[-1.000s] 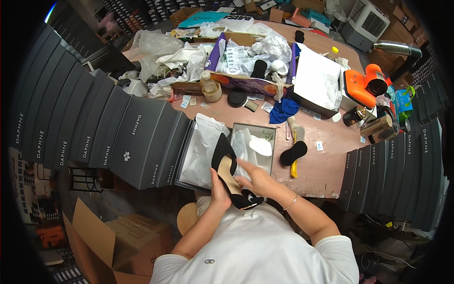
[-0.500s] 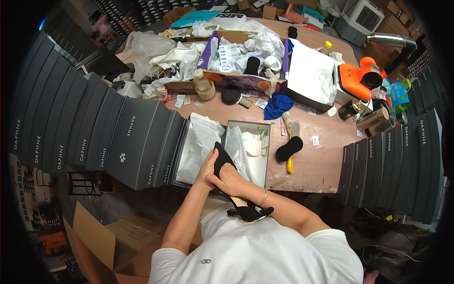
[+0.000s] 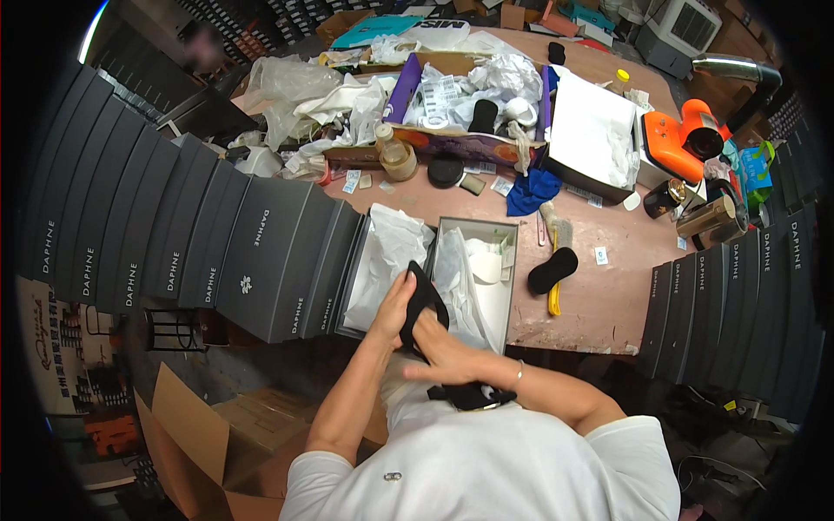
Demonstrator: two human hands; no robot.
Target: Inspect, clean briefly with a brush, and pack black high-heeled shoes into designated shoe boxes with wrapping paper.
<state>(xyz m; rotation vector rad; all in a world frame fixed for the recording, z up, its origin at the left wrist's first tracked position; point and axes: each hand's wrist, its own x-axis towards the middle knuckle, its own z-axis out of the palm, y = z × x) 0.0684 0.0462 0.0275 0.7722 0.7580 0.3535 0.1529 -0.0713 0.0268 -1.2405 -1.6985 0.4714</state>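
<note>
A black shoe (image 3: 419,282) with a pointed toe is held in front of my chest, toe pointing away from me. My left hand (image 3: 391,317) is closed around its left side near the toe. The fingers of my right hand (image 3: 443,352) reach into the shoe, so their tips are hidden; the thumb sticks out to the left. Below the right wrist, the shoe's black strap and heel end (image 3: 473,396) lie close to my white shirt. Just beyond the hands, a grey shoebox (image 3: 512,260) and its lid hold white tissue paper (image 3: 387,260).
Stacked dark grey shoeboxes stand left (image 3: 269,252) and right (image 3: 717,295). A black oval pad (image 3: 552,271) lies over a yellow-handled brush (image 3: 554,300). Behind are a blue cloth (image 3: 532,193), a purple carton (image 3: 401,95) and an orange device (image 3: 673,143). An open cardboard box (image 3: 191,425) sits lower left.
My right hand has shifted toward me, and its thumb has moved off my left hand and now points out. The whole scene has slid slightly rightward in the view.
</note>
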